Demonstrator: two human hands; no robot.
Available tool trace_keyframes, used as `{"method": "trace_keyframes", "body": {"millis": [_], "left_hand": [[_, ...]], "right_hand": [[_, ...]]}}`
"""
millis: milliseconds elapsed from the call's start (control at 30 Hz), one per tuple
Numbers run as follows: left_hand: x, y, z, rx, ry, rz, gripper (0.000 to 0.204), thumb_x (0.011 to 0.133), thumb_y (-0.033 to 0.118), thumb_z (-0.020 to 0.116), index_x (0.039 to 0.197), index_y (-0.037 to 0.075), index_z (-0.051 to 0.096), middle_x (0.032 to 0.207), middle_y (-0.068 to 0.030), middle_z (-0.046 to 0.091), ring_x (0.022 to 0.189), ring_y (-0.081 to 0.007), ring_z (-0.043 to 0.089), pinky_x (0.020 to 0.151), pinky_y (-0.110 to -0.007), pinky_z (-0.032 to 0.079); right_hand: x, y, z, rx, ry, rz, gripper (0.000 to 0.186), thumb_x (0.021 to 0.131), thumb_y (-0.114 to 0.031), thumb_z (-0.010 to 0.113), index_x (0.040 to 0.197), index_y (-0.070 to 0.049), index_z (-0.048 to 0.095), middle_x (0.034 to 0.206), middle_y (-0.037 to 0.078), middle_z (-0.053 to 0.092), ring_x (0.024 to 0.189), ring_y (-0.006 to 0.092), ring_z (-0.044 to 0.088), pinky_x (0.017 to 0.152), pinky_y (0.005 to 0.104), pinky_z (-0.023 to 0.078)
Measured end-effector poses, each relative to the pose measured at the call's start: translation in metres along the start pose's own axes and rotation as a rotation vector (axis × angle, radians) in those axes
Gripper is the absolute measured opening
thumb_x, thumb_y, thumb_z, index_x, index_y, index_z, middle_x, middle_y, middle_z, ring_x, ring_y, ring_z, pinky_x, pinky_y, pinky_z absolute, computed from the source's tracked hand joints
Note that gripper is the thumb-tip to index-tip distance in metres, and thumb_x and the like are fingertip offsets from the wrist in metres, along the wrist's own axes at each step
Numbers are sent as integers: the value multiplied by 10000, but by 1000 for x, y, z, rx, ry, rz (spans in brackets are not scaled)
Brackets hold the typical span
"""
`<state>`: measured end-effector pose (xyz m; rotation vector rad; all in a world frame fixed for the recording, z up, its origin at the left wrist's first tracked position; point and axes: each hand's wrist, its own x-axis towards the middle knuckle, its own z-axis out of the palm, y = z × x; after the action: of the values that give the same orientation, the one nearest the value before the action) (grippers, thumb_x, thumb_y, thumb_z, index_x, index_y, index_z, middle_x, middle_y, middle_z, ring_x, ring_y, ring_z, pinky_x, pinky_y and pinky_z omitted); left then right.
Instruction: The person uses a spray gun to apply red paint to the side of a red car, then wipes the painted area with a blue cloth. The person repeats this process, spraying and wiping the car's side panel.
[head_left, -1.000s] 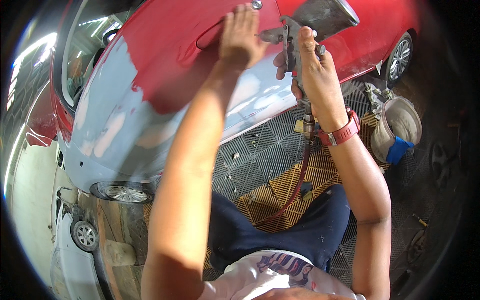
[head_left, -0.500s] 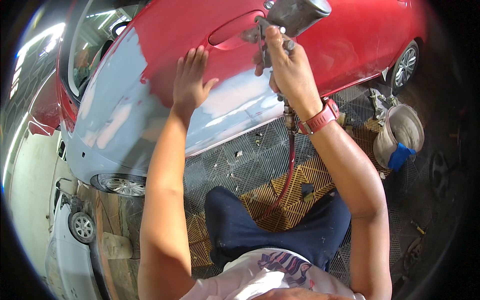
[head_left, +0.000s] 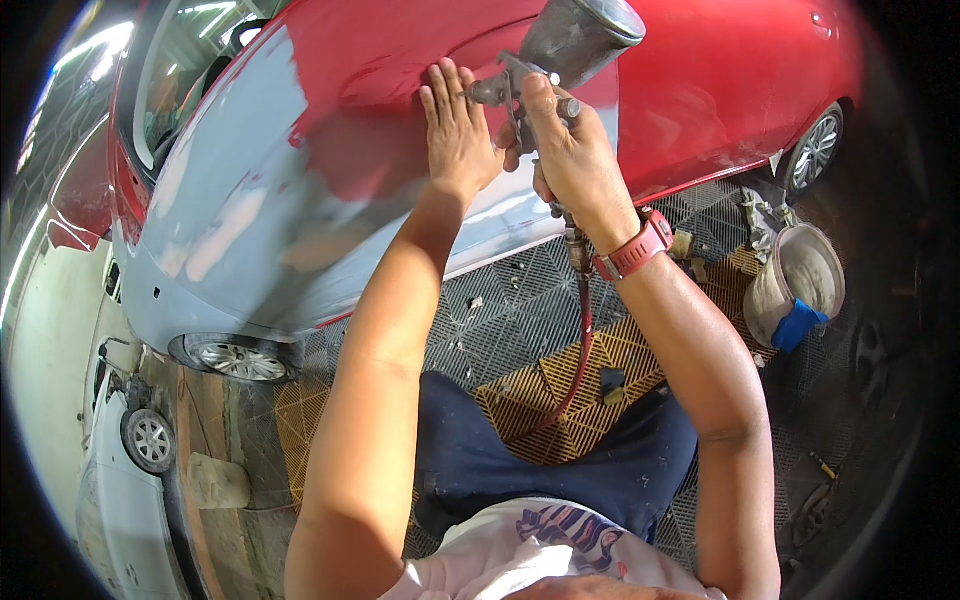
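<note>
Fingers [head_left: 452, 90] of the left hand [head_left: 460, 135] lie flat and spread against the red car door [head_left: 330, 130], gripping nothing, just beside the door's handle recess. Seen from the head camera, the right hand [head_left: 575, 160] is closed around the grip of a paint spray gun [head_left: 545, 70], held just right of the left hand, its metal cup [head_left: 580, 35] tilted above the knuckles and its nozzle close to the panel. A red air hose [head_left: 582, 340] hangs from the gun's base down past a red wristband [head_left: 632, 250] toward the grated floor mats [head_left: 500, 300]. Left of the hands, the door turns grey (primer, it seems) where red has not reached. A pale bucket [head_left: 795, 285] stands on the floor, well right of the door. The work appears to be checking the fresh coat between spray passes; the next pass would call for lifting the left hand clear and aiming at the grey area.
</note>
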<state>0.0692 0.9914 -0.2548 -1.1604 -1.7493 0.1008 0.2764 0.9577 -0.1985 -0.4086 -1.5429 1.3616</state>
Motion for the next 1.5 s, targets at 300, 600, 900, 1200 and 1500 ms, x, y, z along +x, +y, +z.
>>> {"method": "trace_keyframes", "body": {"millis": [300, 600, 900, 1200, 1500], "left_hand": [[-28, -72, 37, -512, 396, 17, 968, 957, 529, 783, 1715, 81, 379, 1788, -259, 294, 1672, -441, 249, 1339, -615, 196], [21, 60, -15, -2082, 261, -658, 734, 1054, 396, 708, 1587, -21, 426, 1517, -235, 545, 1428, -344, 535, 1178, -483, 446], [80, 80, -65, -3147, 315, -837, 812, 1200, 405, 427, 1728, -52, 14, 1799, -204, 152, 1700, -304, 177, 1401, -450, 182], [90, 82, -45, -3162, -31, -657, 623, 1164, 249, 511, 1650, -36, 245, 1691, -186, 358, 1627, -359, 346, 1355, -486, 294], [46, 8, -4, -3170, -108, -803, 450, 1160, 204, 524, 1531, -48, 492, 1390, -205, 657, 1340, -362, 636, 1197, -475, 482]], "right_hand": [[-4, 17, -13, -65, 82, -17, 664, 1166, -619, 431, 1194, -8, 691, 867, 74, 738, 595, 76, 643, 401, 224, 418], [-29, 6, -50, -3, 221, -29, 750, 1133, -696, 426, 1204, 9, 670, 914, 104, 748, 688, 131, 705, 395, 229, 429], [-37, -3, -81, 23, 309, -94, 709, 1144, -651, 465, 1165, 9, 723, 801, 76, 739, 488, 82, 583, 391, 236, 402], [-10, -4, -79, -31, 246, -19, 746, 1136, -696, 413, 1134, -15, 717, 845, 81, 755, 565, 111, 654, 378, 241, 398], [26, 48, -34, 83, 188, -72, 646, 1168, -617, 438, 1066, -27, 681, 785, 61, 729, 444, 66, 522, 387, 243, 349]]}}
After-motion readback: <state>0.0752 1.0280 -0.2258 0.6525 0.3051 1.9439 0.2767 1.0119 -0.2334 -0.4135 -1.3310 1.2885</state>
